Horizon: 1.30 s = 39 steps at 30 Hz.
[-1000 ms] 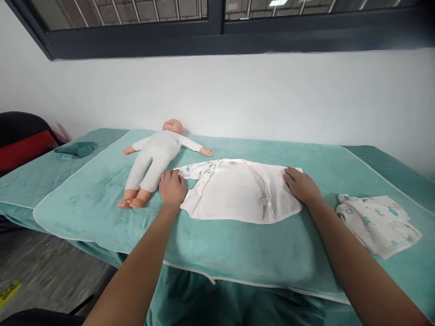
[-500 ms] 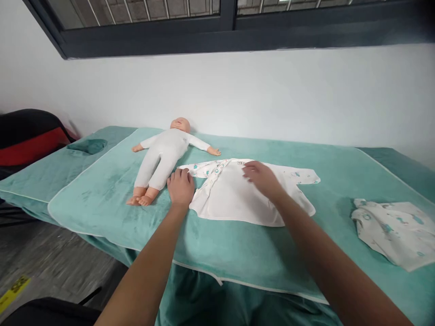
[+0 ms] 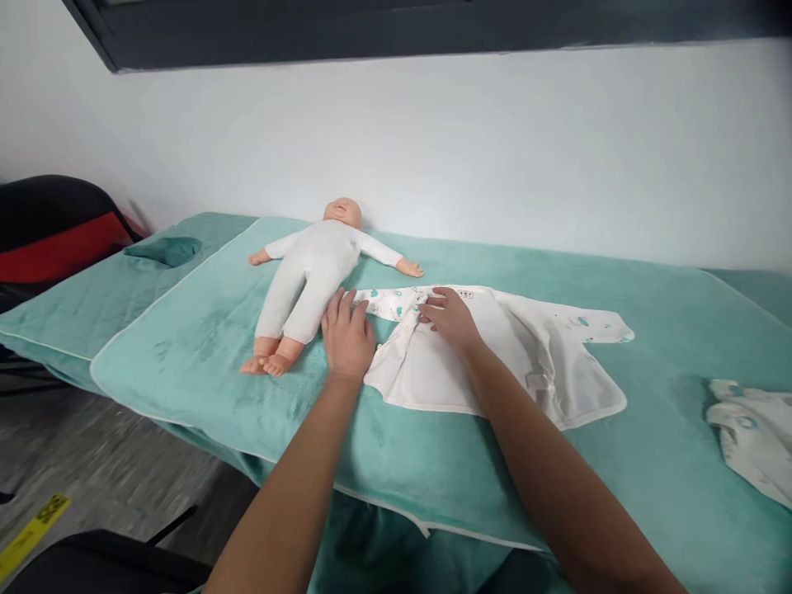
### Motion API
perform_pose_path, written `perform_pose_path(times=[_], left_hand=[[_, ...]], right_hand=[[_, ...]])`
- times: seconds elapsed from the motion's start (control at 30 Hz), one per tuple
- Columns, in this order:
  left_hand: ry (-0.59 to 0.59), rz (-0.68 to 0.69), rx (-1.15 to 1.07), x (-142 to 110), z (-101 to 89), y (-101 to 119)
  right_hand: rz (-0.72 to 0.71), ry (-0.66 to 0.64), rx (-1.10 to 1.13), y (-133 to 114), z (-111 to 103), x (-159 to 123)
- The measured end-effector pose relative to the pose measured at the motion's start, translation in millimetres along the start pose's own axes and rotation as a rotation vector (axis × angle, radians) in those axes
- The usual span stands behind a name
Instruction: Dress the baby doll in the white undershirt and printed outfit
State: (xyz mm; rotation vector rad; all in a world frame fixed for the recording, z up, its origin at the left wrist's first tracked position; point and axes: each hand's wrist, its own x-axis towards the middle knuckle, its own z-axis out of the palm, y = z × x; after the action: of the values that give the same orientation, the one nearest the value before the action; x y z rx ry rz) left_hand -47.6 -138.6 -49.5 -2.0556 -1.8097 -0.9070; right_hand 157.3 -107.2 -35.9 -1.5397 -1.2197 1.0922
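Observation:
A white baby shirt (image 3: 507, 351) with small green prints on its sleeves lies spread on the green cover (image 3: 204, 346). My left hand (image 3: 348, 334) rests flat at the end of its left sleeve, fingers a little apart. Over the shirt's upper front edge is my right hand (image 3: 451, 318), fingers bent and apart, touching the cloth; its thumb is mostly hidden. To the left of the shirt a baby doll (image 3: 315, 256) in a white bodysuit lies on its back, arms spread, its legs close to my left hand.
A folded printed cloth (image 3: 758, 437) lies at the right edge of view. At the left are a small green pillow (image 3: 164, 252) and a black and red chair (image 3: 58, 239). A white wall (image 3: 433, 148) runs behind the bed, under a dark window frame (image 3: 309, 37).
My right hand has moved left across the shirt toward its front edge. The shirt's right half now shows more folds. The view has tilted down and shifted left.

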Motion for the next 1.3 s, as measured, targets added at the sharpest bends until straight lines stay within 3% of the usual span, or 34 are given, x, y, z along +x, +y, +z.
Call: perform_pose_path(times=[0.1, 0.23, 0.47, 0.73, 1.1, 1.3], left_hand=[[-0.052, 0.026, -0.038, 0.8, -0.5, -0.1], [-0.098, -0.094, -0.007, 1.2, -0.1, 2.0], [-0.046, -0.119, 0.046, -0.4, 0.5, 5.8], [-0.022, -0.213, -0.002, -0.9, 1.8, 4.0], [0.033, -0.119, -0.158, -1.6, 3.1, -2.5], [0.045, 0.011, -0.202, -1.3, 10.8, -11.5]], right_hand=[[-0.027, -0.006, 0.006, 1.0, -0.8, -0.6], [-0.086, 0.016, -0.015, 8.4, -1.8, 3.7], [-0.215, 0.068, 0.039, 17.5, -0.1, 11.9], [-0.192, 0.049, 0.051, 14.3, -8.3, 7.8], [-0.212, 0.0, 0.041, 9.7, -6.4, 2.2], [-0.228, 0.014, 0.104, 8.7, -7.5, -0.4]])
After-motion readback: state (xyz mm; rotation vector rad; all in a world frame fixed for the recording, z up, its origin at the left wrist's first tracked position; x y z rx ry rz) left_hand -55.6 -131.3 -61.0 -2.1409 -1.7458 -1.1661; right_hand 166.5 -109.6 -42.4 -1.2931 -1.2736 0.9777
